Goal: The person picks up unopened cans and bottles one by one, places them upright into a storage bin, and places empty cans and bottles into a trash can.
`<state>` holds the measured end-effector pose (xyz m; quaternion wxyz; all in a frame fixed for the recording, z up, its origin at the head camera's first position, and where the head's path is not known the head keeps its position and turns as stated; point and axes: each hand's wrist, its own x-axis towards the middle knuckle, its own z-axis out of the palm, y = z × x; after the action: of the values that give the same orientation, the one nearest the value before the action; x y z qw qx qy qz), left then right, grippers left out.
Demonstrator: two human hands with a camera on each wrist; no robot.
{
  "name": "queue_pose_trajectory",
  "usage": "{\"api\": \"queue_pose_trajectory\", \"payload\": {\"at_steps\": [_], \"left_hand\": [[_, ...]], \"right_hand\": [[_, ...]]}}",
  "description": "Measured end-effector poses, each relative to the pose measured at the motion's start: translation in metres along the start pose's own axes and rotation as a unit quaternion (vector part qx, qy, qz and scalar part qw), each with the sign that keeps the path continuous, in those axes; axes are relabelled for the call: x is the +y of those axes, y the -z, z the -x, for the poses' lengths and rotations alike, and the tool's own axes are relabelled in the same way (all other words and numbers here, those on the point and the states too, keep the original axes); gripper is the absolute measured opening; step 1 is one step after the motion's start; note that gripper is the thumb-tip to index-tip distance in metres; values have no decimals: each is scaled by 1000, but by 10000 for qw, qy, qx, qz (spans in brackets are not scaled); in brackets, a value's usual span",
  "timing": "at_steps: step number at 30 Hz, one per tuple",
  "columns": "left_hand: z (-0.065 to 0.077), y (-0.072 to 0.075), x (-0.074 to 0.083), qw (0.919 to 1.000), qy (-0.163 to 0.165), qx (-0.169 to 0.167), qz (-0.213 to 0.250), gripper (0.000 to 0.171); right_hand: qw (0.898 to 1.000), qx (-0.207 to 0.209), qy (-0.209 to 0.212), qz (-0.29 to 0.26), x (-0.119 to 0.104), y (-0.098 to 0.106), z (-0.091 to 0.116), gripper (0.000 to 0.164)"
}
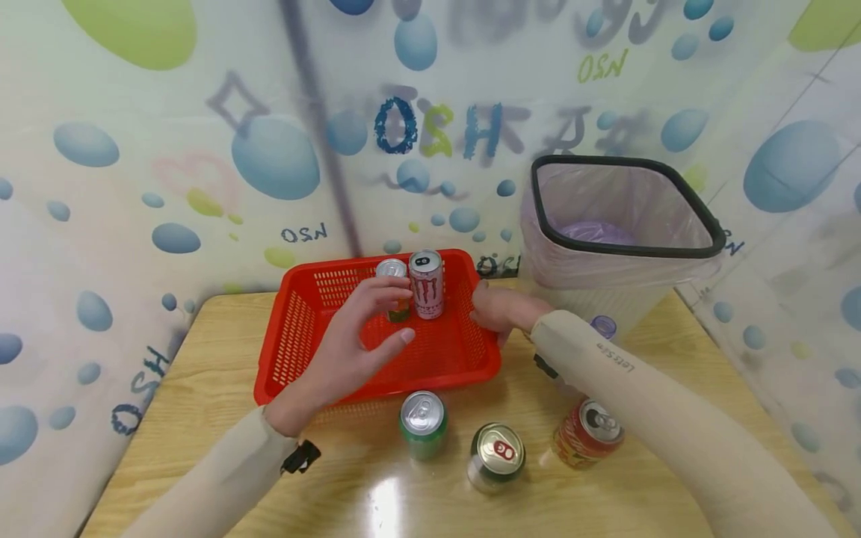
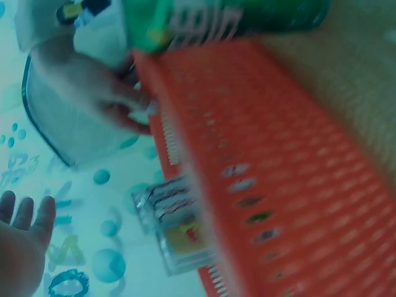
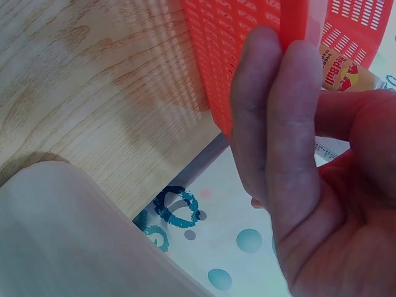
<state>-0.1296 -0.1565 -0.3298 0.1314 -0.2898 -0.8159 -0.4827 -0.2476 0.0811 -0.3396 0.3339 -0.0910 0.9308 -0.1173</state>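
A red plastic basket (image 1: 417, 359) sits on the wooden table, with a pink-white Monster can (image 1: 427, 288) and a Red Bull can (image 3: 342, 71) standing in it. My right hand (image 1: 501, 306) grips the basket's right rim, fingers along the outer wall and thumb on the inner side. Over the left part of the basket, my left hand (image 1: 346, 359) is held with spread fingers and nothing in it. In the head view it partly covers the Red Bull can. A green can (image 1: 423, 426) stands just before the basket's front wall.
Right of the green can stand a can with a gold top (image 1: 496, 456) and a tilted-looking red can (image 1: 588, 433). A lined waste bin (image 1: 599, 280) is at the back right. Beneath my right forearm shows a purple bottle cap (image 1: 603, 326). A patterned wall backs the table.
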Motion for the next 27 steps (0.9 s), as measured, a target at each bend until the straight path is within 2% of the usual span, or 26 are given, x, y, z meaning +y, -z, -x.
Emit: {"api": "queue_pose_trajectory", "payload": {"at_steps": [7, 15, 19, 23, 27], "left_hand": [[36, -12, -5, 9997, -186, -39, -129, 41], [61, -24, -16, 9981, -513, -310, 112, 41], [72, -31, -24, 9952, -871, -346, 282, 33], [84, -37, -32, 9916, -1262, -220, 186, 19], [98, -39, -39, 9905, -1355, 45, -228, 18]], "right_hand": [[9998, 3, 10, -184, 0, 0, 2, 71], [9996, -18, 51, -289, -1, 0, 3, 73], [9996, 19, 19, -266, 0, 0, 3, 74], [9995, 19, -14, -327, 1, 0, 2, 75], [9990, 30, 30, -456, 2, 0, 2, 75]]}}
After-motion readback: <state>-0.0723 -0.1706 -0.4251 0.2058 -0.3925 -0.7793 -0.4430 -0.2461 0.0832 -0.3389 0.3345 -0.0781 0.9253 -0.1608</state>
